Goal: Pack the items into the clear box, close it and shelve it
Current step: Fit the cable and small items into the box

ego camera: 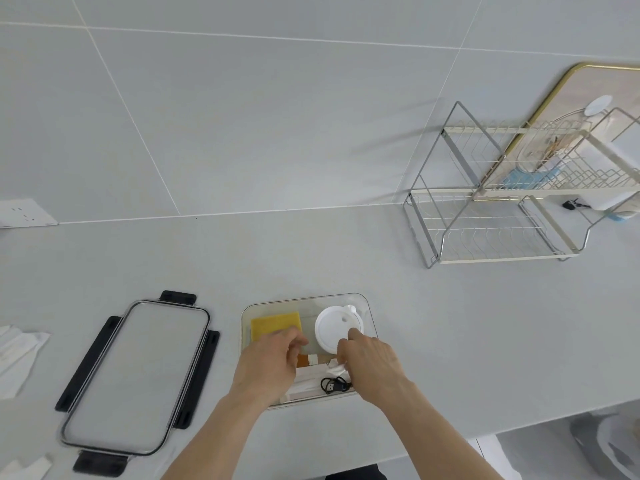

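Observation:
The clear box (365,308) lies open on the counter in front of me. Inside it are a yellow sponge (273,323), a white round container (334,329), a coiled black cable (334,385), a brown item (308,359) and a white packet (306,381). My left hand (270,363) reaches into the box, its fingers pinched at the sponge's near right corner. My right hand (375,365) is over the box's right side, a fingertip resting on the round container's near rim; its grip is hidden. The box's lid (135,375), with black clips, lies flat to the left.
A two-tier wire rack (491,223) stands at the back right against the tiled wall, with a gold-rimmed mirror (568,72) behind it. White cloths (17,355) lie at the far left. The counter's front edge runs close on the right, near the box.

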Tool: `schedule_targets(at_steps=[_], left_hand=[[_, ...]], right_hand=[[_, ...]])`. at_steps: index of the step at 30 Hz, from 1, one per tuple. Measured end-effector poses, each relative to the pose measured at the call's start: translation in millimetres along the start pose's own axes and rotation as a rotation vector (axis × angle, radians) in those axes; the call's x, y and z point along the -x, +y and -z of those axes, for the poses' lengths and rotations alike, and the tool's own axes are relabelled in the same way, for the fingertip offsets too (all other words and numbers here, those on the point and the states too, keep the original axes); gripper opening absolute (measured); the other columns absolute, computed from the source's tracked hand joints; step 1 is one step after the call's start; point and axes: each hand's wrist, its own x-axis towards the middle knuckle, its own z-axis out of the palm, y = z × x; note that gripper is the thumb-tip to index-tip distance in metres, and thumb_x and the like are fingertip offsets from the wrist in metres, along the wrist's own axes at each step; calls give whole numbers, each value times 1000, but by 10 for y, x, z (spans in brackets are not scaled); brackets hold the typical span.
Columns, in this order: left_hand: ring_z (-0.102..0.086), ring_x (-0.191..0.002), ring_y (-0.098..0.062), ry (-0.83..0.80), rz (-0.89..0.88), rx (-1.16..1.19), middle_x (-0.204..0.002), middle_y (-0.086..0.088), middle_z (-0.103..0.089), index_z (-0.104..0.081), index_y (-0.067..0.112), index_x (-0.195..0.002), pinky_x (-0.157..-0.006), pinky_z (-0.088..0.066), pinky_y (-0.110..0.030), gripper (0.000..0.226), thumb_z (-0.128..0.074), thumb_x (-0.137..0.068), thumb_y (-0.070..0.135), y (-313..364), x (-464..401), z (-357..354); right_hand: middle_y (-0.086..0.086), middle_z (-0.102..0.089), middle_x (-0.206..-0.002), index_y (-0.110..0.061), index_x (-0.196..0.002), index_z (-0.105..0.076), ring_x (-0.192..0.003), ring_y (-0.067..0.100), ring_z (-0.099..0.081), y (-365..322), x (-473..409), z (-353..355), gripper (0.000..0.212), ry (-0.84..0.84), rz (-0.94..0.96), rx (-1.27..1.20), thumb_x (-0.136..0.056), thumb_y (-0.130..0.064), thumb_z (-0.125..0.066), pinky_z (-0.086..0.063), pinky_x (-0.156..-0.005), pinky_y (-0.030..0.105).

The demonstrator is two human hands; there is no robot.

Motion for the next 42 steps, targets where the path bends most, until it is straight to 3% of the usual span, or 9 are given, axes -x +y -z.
schedule_targets(at_steps=[5, 9, 13, 20, 28, 31, 38, 42], left_hand=[[-60, -84, -1, -44, -76, -5, -98, 21, -66, -58, 41, -106, -73, -52, -28, 21, -48, -93, 28, 35, -39, -31], [-59, -94, -12, -199, -200, -118, -103, 15, -62, -56, 40, -112, -72, -49, -33, 28, -54, -88, 25, 282, -95, -162], [-60, -100, -21, -215, -139, -253, -114, 9, -62, -52, 37, -116, -68, -43, -33, 34, -60, -85, 24, 366, -23, -248], [-57, -104, -21, -153, -84, -338, -116, 6, -58, -54, 32, -117, -76, -45, -34, 35, -64, -84, 23, 104, 135, -226], [-55, -86, -12, 119, -352, -259, -83, 18, -60, -56, 39, -93, -82, -43, -31, 29, -76, -71, 36, -99, 128, 49], [-55, -87, -9, 93, -370, -280, -80, 21, -64, -55, 39, -95, -86, -40, -31, 28, -72, -73, 39, -189, 86, 191], [-55, -86, -10, 15, -357, -336, -72, 21, -61, -54, 36, -83, -77, -40, -28, 32, -75, -63, 23, -357, 64, 262], [-50, -91, -11, 8, -355, -392, -76, 22, -60, -50, 35, -79, -82, -30, -24, 37, -75, -56, 21, -473, 106, 237]], right_hand=[[3, -56, -112, -20, -111, -58, -95, 28, -60, 24, 3, 33, 38, 31, 28, -16, -82, 4, -62, -36, -64, 34], [1, -63, -108, -24, -109, -60, -94, 28, -64, 107, -22, 2, 34, 7, 3, -50, -84, -1, -63, -37, -65, 33], [-1, -65, -108, -23, -112, -56, -96, 28, -63, 54, -29, -74, 39, 6, -10, -114, -82, -1, -63, -36, -66, 32], [2, -67, -104, -18, -112, -51, -92, 29, -63, -274, -43, -111, 40, 23, 59, -152, -79, 3, -58, -36, -64, 33], [-4, -63, -97, -20, -98, -51, -78, 21, -51, -149, -46, 105, 19, 139, 137, -412, -86, -6, -55, -43, -66, 36], [-9, -59, -92, -21, -98, -54, -77, 18, -49, -228, -93, 105, 17, 110, 146, -465, -87, -7, -57, -41, -64, 34], [-9, -59, -76, -15, -85, -60, -74, 22, -59, -574, -210, -72, 19, 93, 127, -589, -78, 2, -55, -49, -64, 34], [-11, -57, -71, -17, -79, -61, -72, 26, -60, -726, -230, -208, 20, 119, 78, -611, -73, 2, -55, -49, -63, 36]])
